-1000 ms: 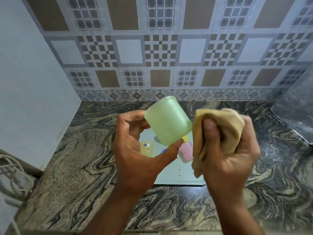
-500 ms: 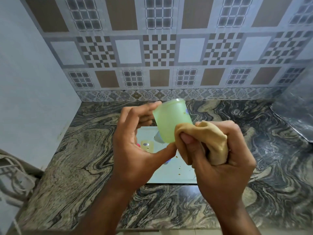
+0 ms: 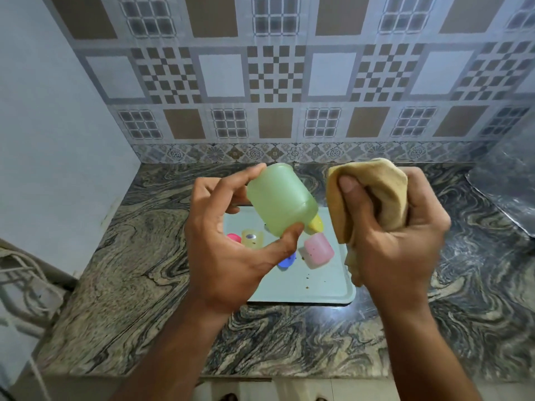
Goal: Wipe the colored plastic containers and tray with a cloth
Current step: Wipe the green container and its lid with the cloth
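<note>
Since half a second ago our right hand [image 3: 396, 238] has pulled the cloth [image 3: 373, 198] away from the green container [image 3: 280, 199], so the two are now apart with a gap between them, and the container is tilted more, its closed end pointing toward 11 o'clock. At 9 o'clock, at the far left edge, we see some pale cables [image 3: 20, 285] beside the plain wall [image 3: 55, 125]. Next comes the marbled countertop [image 3: 130, 270], which runs across the whole width under the patterned tile wall [image 3: 275, 76]. Our left hand [image 3: 228, 244] grasps the green container in the air above the tray [image 3: 324, 287]: the fingers curl over its upper end and the thumb presses its lower edge. On the pale tray, under and between our hands, lie small pieces: a red one [image 3: 234, 237] at the left, a yellow translucent container [image 3: 252, 238] just beside it, a blue piece [image 3: 287, 261] partly hidden by our left thumb, a pink container [image 3: 318, 250] on its side, and a yellow piece [image 3: 315, 224] behind the green container. Some small crumbs are on the tray near the pink container. Our right hand, at 3 o'clock from the green container, is clenched around the bunched tan cloth, the thumb pressing on its front, and one end of the cloth hangs down below the fist. At the far right, at 2 o'clock, a shiny grey surface [image 3: 506, 192] is partly in view; we cannot tell what it is.
</note>
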